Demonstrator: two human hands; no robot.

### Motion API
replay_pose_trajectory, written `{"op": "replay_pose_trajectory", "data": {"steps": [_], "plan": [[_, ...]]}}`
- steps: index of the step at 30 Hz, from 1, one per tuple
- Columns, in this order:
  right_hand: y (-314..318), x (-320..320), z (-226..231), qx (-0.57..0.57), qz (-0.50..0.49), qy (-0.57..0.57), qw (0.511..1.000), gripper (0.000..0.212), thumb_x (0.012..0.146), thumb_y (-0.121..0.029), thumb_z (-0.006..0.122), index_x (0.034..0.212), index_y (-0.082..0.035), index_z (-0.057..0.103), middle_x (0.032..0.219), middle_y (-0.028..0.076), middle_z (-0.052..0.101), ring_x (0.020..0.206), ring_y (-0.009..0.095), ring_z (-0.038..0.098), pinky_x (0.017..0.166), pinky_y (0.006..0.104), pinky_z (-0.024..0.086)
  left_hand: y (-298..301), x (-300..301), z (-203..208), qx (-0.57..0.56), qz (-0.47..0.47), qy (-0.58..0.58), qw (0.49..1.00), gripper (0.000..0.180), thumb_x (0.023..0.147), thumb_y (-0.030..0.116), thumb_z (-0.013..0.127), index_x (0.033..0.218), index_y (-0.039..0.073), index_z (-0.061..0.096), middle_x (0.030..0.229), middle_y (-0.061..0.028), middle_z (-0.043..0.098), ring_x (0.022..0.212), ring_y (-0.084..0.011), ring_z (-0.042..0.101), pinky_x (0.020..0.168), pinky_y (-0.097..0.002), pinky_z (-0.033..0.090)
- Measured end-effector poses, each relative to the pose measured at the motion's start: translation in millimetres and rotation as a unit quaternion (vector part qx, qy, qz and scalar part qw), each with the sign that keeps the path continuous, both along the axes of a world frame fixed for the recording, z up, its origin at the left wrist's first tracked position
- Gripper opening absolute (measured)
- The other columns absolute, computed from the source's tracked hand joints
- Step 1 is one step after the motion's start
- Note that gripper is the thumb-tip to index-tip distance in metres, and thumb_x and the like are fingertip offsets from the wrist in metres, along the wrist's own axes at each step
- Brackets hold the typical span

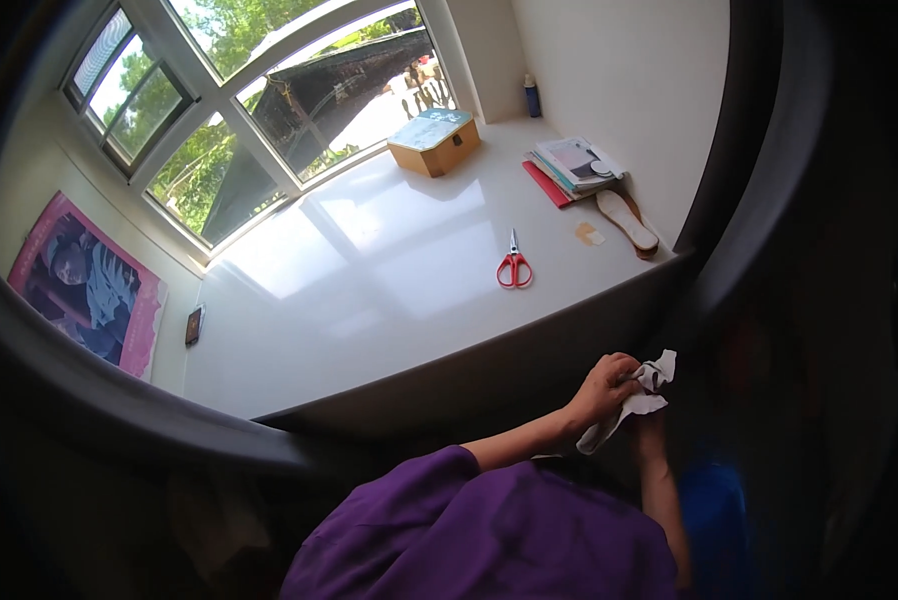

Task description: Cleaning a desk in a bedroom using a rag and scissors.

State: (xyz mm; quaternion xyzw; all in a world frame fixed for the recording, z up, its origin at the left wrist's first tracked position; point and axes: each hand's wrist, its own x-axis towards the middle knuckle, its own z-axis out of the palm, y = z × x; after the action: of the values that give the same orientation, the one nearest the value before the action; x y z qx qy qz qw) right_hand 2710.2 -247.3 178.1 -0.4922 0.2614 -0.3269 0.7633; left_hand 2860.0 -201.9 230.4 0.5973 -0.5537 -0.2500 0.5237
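**Both hands grip a white cloth below the edge of a white sill**

The white sill (369,280) runs from the window (269,110) to a dark front edge that curves across the picture from lower left to right. Most of its surface lies bare and sunlit, with wide open room between the red-handled scissors (514,268) and the left wall. The right end is more crowded: a stack of papers and books (574,165) sits against the right wall, a shoe insole (627,220) lies just beside it, and a small tan patch (589,235) rests between the insole and the scissors. A blue bottle (532,97) stands in the far corner.

A wooden box (434,142) with a pale blue-green lid sits near the window, its lid shut, so what it holds cannot be told.

The white cloth (634,400) is below and in front of the sill's edge, well apart from everything on it. It is crumpled, with a twisted end poking up and a flatter strip hanging down to the left. The left hand (601,388) is curled into a fist over the cloth's upper part, fingers pressed together around it. The right hand (651,425) comes up from below, mostly hidden behind the cloth; it seems to hold the lower part, though its fingers cannot be made out. A purple sleeve (469,530) fills the lower edge.
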Motion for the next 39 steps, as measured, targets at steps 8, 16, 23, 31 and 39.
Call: {"op": "replay_pose_trajectory", "data": {"steps": [8, 16, 23, 31, 39], "plan": [[-23.8, 55.4, -4.4, -0.157, 0.018, -0.024, 0.987, 0.022, 0.088, -0.012, 0.057, 0.108, -0.005, 0.058, 0.106, 0.006, 0.059, 0.092, 0.016, 0.06, 0.076, 0.0306, 0.051, 94.4, 111.6, 54.5, -0.089, 0.269, -0.118, 0.952, 0.016, 0.091, 0.014, 0.061, 0.081, 0.0, 0.062, 0.113, -0.0129, 0.063, 0.099, -0.0287, 0.06, 0.083, -0.0367, 0.048], [-22.0, 81.4, 42.8, -0.082, -0.004, -0.044, 0.996, 0.022, 0.091, -0.013, 0.047, 0.111, -0.005, 0.056, 0.104, 0.004, 0.057, 0.095, 0.016, 0.056, 0.083, 0.0304, 0.046, 338.2, 236.1, 128.2, -0.189, 0.749, -0.296, 0.562, 0.017, 0.1, 0.007, 0.045, 0.087, -0.003, 0.048, 0.109, -0.0154, 0.052, 0.09, -0.024, 0.05, 0.079, -0.0328, 0.044], [-54.8, 75.6, 6.8, -0.082, -0.027, -0.007, 0.996, 0.027, 0.091, -0.012, 0.05, 0.118, -0.007, 0.053, 0.103, 0.002, 0.057, 0.086, 0.013, 0.058, 0.074, 0.0286, 0.049, 463.9, 255.9, 165.2, -0.064, 0.854, -0.466, 0.222, 0.049, 0.093, 0.029, 0.061, 0.124, -0.004, 0.041, 0.126, -0.0225, 0.042, 0.117, -0.0349, 0.045, 0.097, -0.0448, 0.042], [-50.8, 89.9, 5.1, -0.062, -0.051, -0.042, 0.996, 0.028, 0.092, -0.016, 0.057, 0.118, -0.007, 0.055, 0.103, 0.001, 0.057, 0.088, 0.013, 0.058, 0.076, 0.029, 0.048, 508.6, 316.6, 156.0, -0.067, 0.905, -0.387, 0.165, 0.084, 0.079, 0.049, 0.074, 0.13, -0.006, 0.036, 0.12, -0.0234, 0.044, 0.111, -0.0375, 0.047, 0.094, -0.0471, 0.041], [-39.9, 52.4, -6.9, -0.02, -0.134, -0.044, 0.99, 0.027, 0.092, -0.016, 0.056, 0.117, -0.007, 0.056, 0.102, 0.0, 0.058, 0.089, 0.013, 0.058, 0.078, 0.0288, 0.048, 505.4, 339.0, 174.9, -0.268, 0.913, -0.155, 0.266, 0.096, 0.084, 0.039, 0.071, 0.145, -0.003, 0.011, 0.083, -0.0131, 0.062, 0.066, -0.0216, 0.063, 0.057, -0.0296, 0.055]]}}
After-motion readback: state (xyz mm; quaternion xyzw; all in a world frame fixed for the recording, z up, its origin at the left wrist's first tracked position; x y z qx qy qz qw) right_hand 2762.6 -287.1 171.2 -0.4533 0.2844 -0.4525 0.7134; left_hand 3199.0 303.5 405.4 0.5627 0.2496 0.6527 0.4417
